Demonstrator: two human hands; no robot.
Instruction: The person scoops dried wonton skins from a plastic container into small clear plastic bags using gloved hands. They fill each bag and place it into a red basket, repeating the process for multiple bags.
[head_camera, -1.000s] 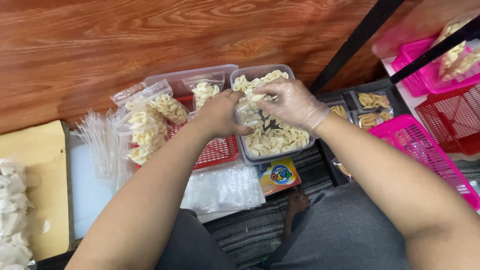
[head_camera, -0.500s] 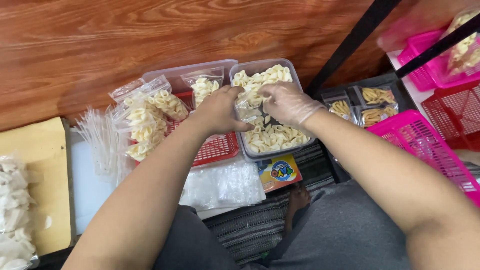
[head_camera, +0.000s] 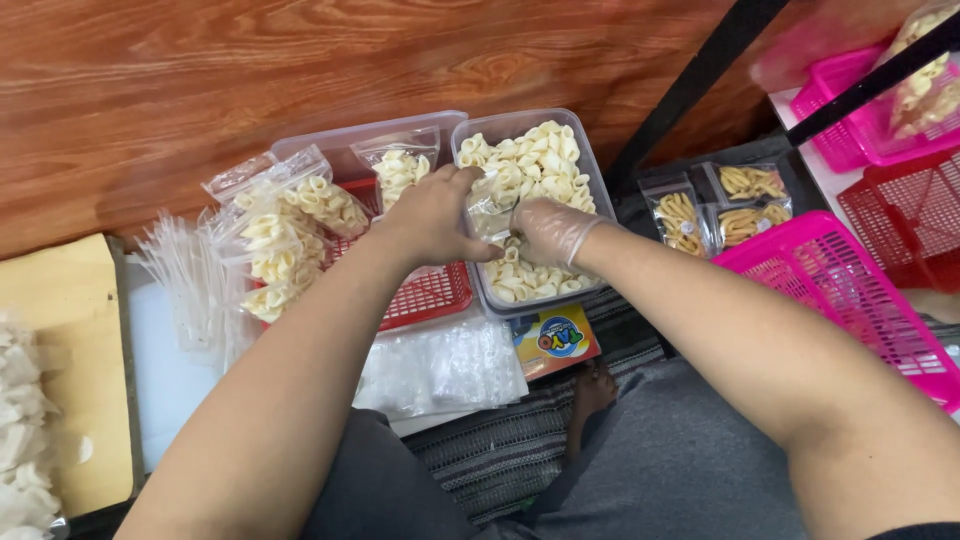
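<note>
Reddish wood-grain wall (head_camera: 300, 70) behind, striped mat (head_camera: 490, 465) on floor.

Striped floor mat (head_camera: 500, 455) carries clear tub of pale snack shells (head_camera: 530, 160), red basket (head_camera: 430, 295), stack of clear plastic bags (head_camera: 440, 365), colourful card (head_camera: 555, 340). Pink basket (head_camera: 840, 290) and small filled bags (head_camera: 720, 205) sit alongside.

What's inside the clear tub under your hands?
The clear tub holds pale shell-shaped crackers. The left hand and gloved right hand cover its middle.
</note>
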